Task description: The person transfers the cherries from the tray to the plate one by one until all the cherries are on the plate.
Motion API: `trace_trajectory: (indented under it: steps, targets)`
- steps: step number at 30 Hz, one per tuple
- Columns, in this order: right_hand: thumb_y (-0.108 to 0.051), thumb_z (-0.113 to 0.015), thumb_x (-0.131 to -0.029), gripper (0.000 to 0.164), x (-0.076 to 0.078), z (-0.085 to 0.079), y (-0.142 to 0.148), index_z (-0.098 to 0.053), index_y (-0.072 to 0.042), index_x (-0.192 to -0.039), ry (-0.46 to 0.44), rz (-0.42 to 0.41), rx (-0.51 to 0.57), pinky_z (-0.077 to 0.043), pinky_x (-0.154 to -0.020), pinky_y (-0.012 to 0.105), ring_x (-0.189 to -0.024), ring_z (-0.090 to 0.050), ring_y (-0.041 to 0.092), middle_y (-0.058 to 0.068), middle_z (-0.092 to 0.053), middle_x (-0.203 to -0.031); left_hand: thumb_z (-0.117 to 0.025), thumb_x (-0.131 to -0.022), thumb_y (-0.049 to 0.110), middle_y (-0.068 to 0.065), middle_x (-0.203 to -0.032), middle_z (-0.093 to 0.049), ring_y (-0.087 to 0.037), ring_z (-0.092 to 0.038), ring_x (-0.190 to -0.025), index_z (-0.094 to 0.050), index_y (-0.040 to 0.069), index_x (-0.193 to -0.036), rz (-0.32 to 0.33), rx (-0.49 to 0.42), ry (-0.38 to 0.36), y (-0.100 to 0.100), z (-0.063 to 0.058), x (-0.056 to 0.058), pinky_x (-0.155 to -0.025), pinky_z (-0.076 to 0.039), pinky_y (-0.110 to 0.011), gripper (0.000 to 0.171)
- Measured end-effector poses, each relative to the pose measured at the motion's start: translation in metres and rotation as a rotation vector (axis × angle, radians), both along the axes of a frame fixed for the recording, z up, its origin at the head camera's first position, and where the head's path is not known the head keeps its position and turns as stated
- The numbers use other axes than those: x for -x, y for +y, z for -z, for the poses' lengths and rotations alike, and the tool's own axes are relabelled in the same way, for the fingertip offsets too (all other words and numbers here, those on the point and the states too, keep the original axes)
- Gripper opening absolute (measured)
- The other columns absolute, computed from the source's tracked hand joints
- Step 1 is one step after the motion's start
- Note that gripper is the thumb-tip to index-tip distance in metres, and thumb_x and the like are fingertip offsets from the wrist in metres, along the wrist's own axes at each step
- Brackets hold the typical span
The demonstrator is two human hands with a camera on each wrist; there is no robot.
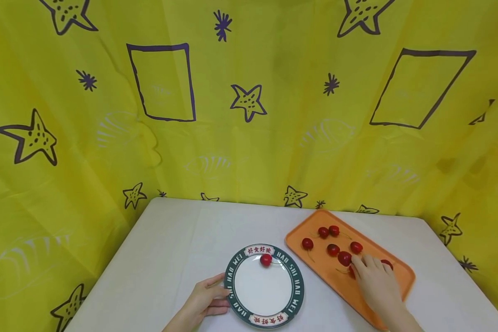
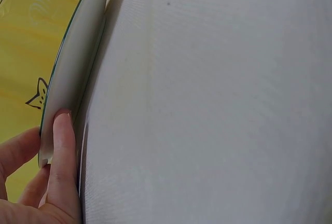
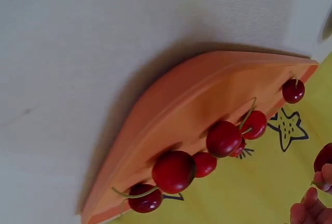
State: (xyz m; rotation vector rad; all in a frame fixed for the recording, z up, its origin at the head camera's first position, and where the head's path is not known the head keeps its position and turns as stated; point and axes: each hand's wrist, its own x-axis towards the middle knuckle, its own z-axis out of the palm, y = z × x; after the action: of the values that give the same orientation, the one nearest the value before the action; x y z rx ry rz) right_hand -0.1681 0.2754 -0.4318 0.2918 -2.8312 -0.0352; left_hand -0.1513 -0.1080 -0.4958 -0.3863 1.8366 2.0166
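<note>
Nine red, round cherries (image 1: 333, 250) with thin stems could be counted, along with one round white plate (image 1: 261, 295) with a dark green lettered rim and one rectangular orange tray (image 1: 321, 260); one cherry (image 1: 266, 260) sat on the plate, beyond and to the right of the left fingers; eight were at the tray, two of them partly hidden by the right fingers, the others mostly beyond and to the left of those fingers.

The left hand (image 1: 207, 297) held the plate's near-left edge, its fingers narrow around the rim; the right hand (image 1: 377, 281) reached over the tray, its fingers bent and narrow among the cherries, the tips at a dark red cherry (image 1: 344, 258); whether they pinched it I could not tell.

The tray's long axis ran diagonally, from beyond and left of the right fingers to nearer the person on their right; the round plate lay level, just right of the left fingers; the stem of its cherry pointed right, away from them; the white counter (image 1: 174, 244) spread around both hands, and a yellow curtain (image 1: 274, 161) with drawn stars hung well beyond the fingers.
</note>
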Motion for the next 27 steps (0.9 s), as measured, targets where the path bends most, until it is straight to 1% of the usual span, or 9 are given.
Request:
trace_trajectory:
  steps: [5,6,7,12,13,14,16,21,27]
  targets:
    - [-0.014,-0.065,-0.083,0.016,0.006,-0.003,-0.017,-0.055,-0.009,-0.094,0.042,-0.049,0.014,-0.041,-0.065,0.042,-0.076,-0.046,0.028,0.006,-0.044,-0.080,-0.063,-0.079,0.004,-0.008,-0.079,-0.069,-0.022,-0.068,-0.070,-0.033,-0.003,-0.138,0.001,0.002,-0.001,0.000,0.000,-0.001,-0.064,-0.057,-0.036,0.066]
    - [-0.017,-0.062,-0.085,0.014,0.007,-0.003,-0.021,-0.055,-0.010,-0.094,0.057,-0.062,0.012,-0.041,-0.064,0.041,-0.075,-0.046,0.027,0.006,-0.044,-0.080,-0.063,-0.079,0.004,-0.008,-0.079,-0.069,-0.022,-0.068,-0.070,-0.033,-0.003,-0.138,0.000,0.001,-0.001,0.000,0.000,-0.001,-0.064,-0.057,-0.036,0.066]
    - [-0.024,-0.055,-0.091,0.014,0.009,-0.002,-0.025,-0.055,-0.010,-0.092,0.076,-0.077,0.007,-0.040,-0.062,0.040,-0.074,-0.045,0.027,0.005,-0.043,-0.078,-0.063,-0.079,0.004,-0.008,-0.079,-0.069,-0.022,-0.068,-0.070,-0.033,-0.003,-0.138,0.001,0.000,0.000,0.000,-0.001,-0.001,-0.064,-0.057,-0.036,0.067]
    - [-0.022,-0.058,-0.089,0.012,0.015,-0.001,-0.043,-0.055,-0.011,-0.090,0.140,-0.126,0.012,-0.039,-0.064,0.038,-0.075,-0.044,0.026,0.004,-0.042,-0.076,-0.063,-0.079,0.004,-0.008,-0.080,-0.069,-0.022,-0.068,-0.070,-0.033,-0.003,-0.138,-0.001,-0.003,0.000,0.000,0.000,-0.001,-0.064,-0.057,-0.036,0.067]
    - [-0.020,-0.063,-0.086,0.012,0.017,-0.001,-0.047,-0.055,-0.011,-0.089,0.144,-0.133,0.014,-0.039,-0.065,0.038,-0.075,-0.045,0.026,0.003,-0.042,-0.076,-0.063,-0.079,0.004,-0.008,-0.080,-0.069,-0.022,-0.068,-0.070,-0.033,-0.003,-0.138,-0.002,-0.004,-0.001,0.000,0.000,-0.001,-0.064,-0.057,-0.036,0.067]
    - [-0.012,-0.070,-0.078,0.018,0.018,-0.001,-0.051,-0.056,-0.011,-0.089,0.139,-0.136,0.020,-0.040,-0.067,0.038,-0.077,-0.045,0.026,0.003,-0.042,-0.076,-0.063,-0.079,0.004,-0.008,-0.080,-0.069,-0.022,-0.068,-0.070,-0.034,-0.002,-0.138,-0.004,-0.003,-0.002,0.000,0.001,-0.001,-0.064,-0.057,-0.036,0.066]
    - [-0.012,-0.071,-0.077,0.020,0.020,-0.002,-0.058,-0.056,-0.012,-0.089,0.128,-0.142,0.026,-0.041,-0.069,0.039,-0.078,-0.047,0.026,0.003,-0.042,-0.077,-0.063,-0.079,0.004,-0.008,-0.079,-0.069,-0.022,-0.068,-0.069,-0.034,-0.002,-0.138,-0.006,-0.004,-0.003,0.000,0.001,-0.001,-0.064,-0.057,-0.036,0.066]
    - [-0.012,-0.073,-0.075,0.023,0.024,-0.003,-0.074,-0.056,-0.013,-0.092,0.092,-0.161,0.019,-0.046,-0.077,0.046,-0.083,-0.049,0.028,0.005,-0.045,-0.080,-0.063,-0.079,0.004,-0.009,-0.080,-0.069,-0.022,-0.068,-0.070,-0.034,-0.002,-0.138,-0.005,-0.006,-0.004,-0.001,0.000,-0.001,-0.064,-0.057,-0.036,0.066]
    - [-0.016,-0.071,-0.078,0.024,0.027,-0.004,-0.095,-0.062,-0.013,-0.100,0.044,-0.178,0.010,-0.046,-0.080,0.044,-0.087,-0.050,0.027,0.006,-0.050,-0.086,-0.063,-0.079,0.005,-0.008,-0.080,-0.069,-0.022,-0.068,-0.069,-0.033,-0.003,-0.138,-0.002,-0.014,-0.003,-0.001,-0.001,-0.001,-0.064,-0.057,-0.035,0.067]
